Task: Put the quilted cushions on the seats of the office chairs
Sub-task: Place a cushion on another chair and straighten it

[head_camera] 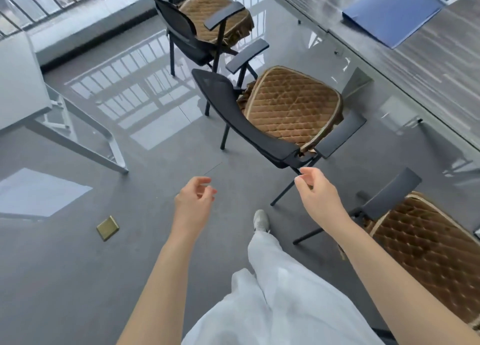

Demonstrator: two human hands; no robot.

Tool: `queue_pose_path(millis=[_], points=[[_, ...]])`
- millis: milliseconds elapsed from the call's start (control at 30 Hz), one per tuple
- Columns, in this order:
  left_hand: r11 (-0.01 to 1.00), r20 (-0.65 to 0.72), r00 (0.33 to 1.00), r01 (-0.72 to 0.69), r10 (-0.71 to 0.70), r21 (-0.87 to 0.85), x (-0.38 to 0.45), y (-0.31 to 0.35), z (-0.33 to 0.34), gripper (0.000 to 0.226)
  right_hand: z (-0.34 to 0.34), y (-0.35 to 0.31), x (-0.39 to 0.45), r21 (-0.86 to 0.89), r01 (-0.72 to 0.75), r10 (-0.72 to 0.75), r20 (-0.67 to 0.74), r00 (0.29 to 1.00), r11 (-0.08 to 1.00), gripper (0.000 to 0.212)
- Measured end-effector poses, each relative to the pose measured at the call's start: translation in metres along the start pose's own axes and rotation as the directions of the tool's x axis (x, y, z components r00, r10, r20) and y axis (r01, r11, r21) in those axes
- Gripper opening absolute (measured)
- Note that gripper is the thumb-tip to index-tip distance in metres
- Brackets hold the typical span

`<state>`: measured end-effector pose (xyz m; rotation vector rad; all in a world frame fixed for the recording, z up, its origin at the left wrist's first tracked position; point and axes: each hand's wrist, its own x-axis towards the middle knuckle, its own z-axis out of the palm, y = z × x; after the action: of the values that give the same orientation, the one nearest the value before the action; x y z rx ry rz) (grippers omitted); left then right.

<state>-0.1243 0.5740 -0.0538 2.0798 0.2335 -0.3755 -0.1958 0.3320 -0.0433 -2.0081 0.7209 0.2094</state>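
Note:
Three black office chairs stand in a row beside a long desk, each with a brown quilted cushion on its seat. The middle chair (pixel 233 110) carries a cushion (pixel 293 105) lying flat. The far chair (pixel 179 25) holds another cushion (pixel 215 12). At the lower right a third cushion (pixel 426 243) lies on the near chair (pixel 392 194). My left hand (pixel 193 201) hangs over the floor with loosely curled fingers, holding nothing. My right hand (pixel 317 188) hovers just below the middle chair's backrest, fingers relaxed and empty.
A long grey desk (pixel 415 66) runs along the right with a blue folder (pixel 392 12) on it. A white table (pixel 23 84) with metal legs stands at the left. A brass floor socket (pixel 107 227) sits in the glossy floor. My leg and shoe (pixel 261 221) are below.

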Motion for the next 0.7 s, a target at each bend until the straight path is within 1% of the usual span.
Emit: queue_pose_path(millis=[133, 233, 300, 400, 533, 700], points=[[0.999, -0.001, 0.999, -0.050, 0.050, 0.010, 0.069, 0.040, 0.005, 0.018, -0.010, -0.028, 0.064, 0.030, -0.004, 0.006, -0.049, 0.999, 1.000, 0.041], [0.999, -0.034, 0.998, -0.050, 0.051, 0.004, 0.115, 0.065, 0.008, 0.019, -0.020, -0.047, 0.113, 0.010, -0.016, 0.017, -0.028, 0.999, 1.000, 0.042], [0.999, -0.027, 0.999, -0.047, 0.048, 0.020, 0.146, 0.080, 0.014, 0.019, -0.031, -0.060, 0.147, -0.001, -0.042, 0.042, -0.030, 0.999, 0.999, 0.041], [0.998, 0.020, 0.999, -0.042, 0.040, 0.055, 0.183, 0.100, 0.023, 0.019, -0.046, -0.074, 0.186, -0.010, -0.069, 0.068, -0.057, 0.996, 0.998, 0.041], [0.994, 0.063, 0.996, -0.062, 0.056, 0.089, 0.233, 0.129, 0.034, 0.019, -0.064, -0.084, 0.229, 0.031, -0.143, 0.146, -0.108, 0.983, 0.989, 0.039], [0.983, 0.147, 0.987, -0.090, 0.066, 0.161, 0.296, 0.160, 0.061, 0.022, -0.075, -0.080, 0.273, 0.084, -0.236, 0.248, -0.179, 0.952, 0.968, 0.039]])
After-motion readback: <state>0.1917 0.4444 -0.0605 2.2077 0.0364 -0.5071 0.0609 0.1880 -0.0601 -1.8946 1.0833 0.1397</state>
